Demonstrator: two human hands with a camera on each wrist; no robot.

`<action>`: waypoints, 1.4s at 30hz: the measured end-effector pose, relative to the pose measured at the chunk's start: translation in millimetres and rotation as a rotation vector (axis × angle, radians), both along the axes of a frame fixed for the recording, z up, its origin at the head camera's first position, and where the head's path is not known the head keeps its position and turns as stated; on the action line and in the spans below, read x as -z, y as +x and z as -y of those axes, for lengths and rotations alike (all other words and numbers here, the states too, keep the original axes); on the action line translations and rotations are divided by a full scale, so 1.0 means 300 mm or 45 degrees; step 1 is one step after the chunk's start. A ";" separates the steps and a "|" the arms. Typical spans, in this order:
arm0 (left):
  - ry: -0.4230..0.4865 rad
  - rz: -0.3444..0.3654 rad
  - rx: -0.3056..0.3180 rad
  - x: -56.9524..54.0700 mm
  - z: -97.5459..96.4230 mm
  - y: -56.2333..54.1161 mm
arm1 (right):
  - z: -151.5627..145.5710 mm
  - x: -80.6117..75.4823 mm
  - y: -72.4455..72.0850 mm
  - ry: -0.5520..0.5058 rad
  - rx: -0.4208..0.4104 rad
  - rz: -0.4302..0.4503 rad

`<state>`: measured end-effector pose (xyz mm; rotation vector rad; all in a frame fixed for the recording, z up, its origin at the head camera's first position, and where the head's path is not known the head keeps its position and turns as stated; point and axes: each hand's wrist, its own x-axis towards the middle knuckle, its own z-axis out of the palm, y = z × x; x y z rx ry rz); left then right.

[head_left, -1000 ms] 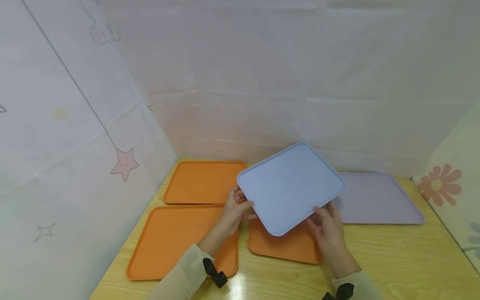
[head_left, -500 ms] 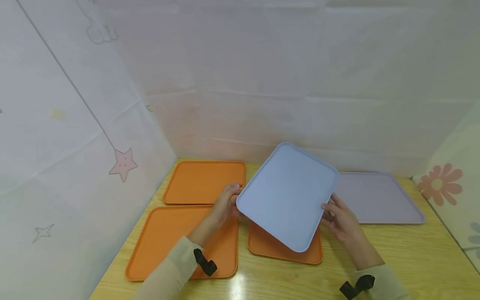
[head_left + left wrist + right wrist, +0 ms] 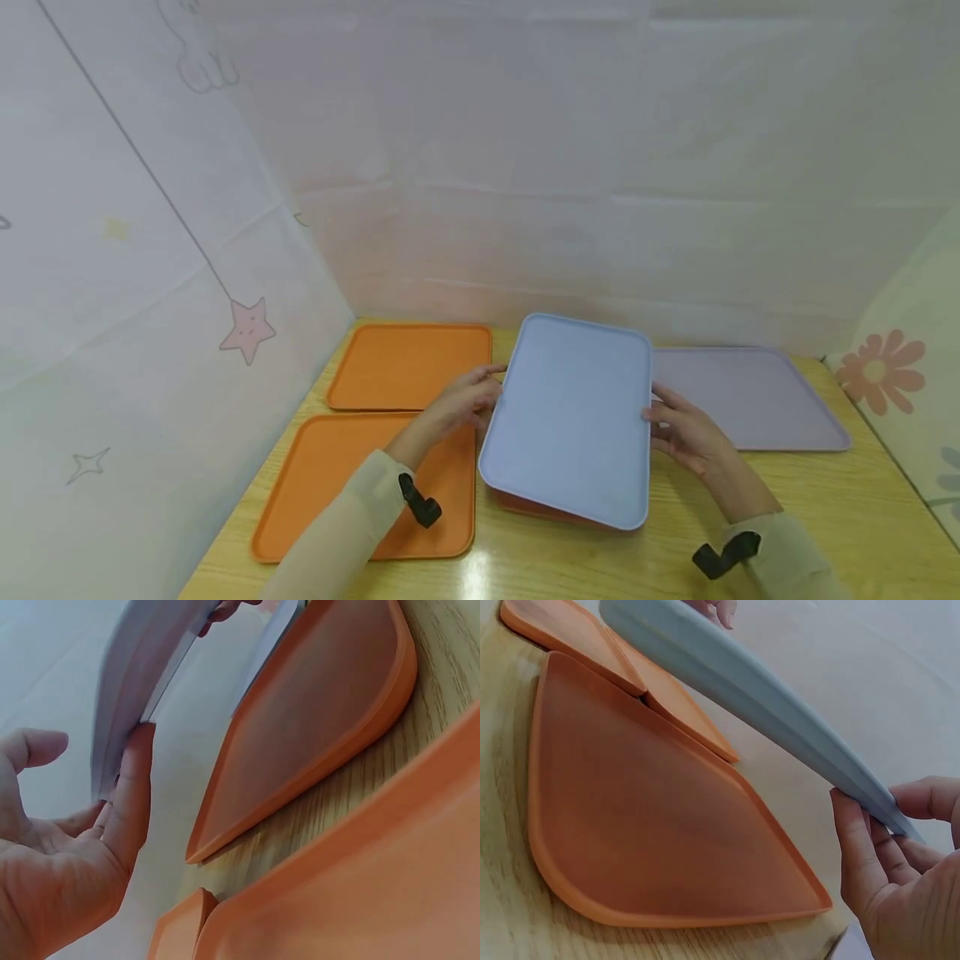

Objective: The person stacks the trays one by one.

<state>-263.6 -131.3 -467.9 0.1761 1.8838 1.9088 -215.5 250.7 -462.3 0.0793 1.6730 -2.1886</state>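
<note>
A light blue rectangular tray (image 3: 573, 417) is held tilted over an orange tray (image 3: 652, 795), which it mostly covers in the head view. My right hand (image 3: 686, 429) pinches its right edge, thumb on top and fingers underneath, as the right wrist view shows. On the opposite edge my left hand (image 3: 459, 404) touches the blue tray (image 3: 142, 675) with its fingers. The left thumb stands away from the tray in the left wrist view. Below the left forearm lies another orange tray (image 3: 360, 492).
A further orange tray (image 3: 412, 367) lies at the back left of the wooden table (image 3: 750, 517). A pale purple tray (image 3: 750, 400) rests at the back right. Printed cloth walls (image 3: 510, 167) close off the back and sides.
The blue tray has turned so its long sides point away from me, and it has come lower over the orange tray. My right hand has shifted from its front edge to its right edge.
</note>
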 end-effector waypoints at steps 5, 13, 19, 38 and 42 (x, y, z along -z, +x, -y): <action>-0.010 -0.048 0.094 0.014 -0.005 -0.001 | -0.016 0.015 -0.024 0.080 -0.053 -0.002; -0.053 -0.062 0.109 0.051 -0.011 -0.012 | -0.029 0.043 -0.071 0.221 -0.111 -0.085; -0.055 -0.038 0.098 0.075 -0.007 -0.017 | -0.020 0.054 -0.097 0.272 -0.106 -0.103; -0.238 -0.069 0.134 0.108 -0.033 -0.032 | 0.011 0.120 -0.109 0.533 -0.036 -0.049; -0.270 -0.069 0.144 0.115 -0.037 -0.036 | 0.016 0.133 -0.113 0.580 -0.037 -0.048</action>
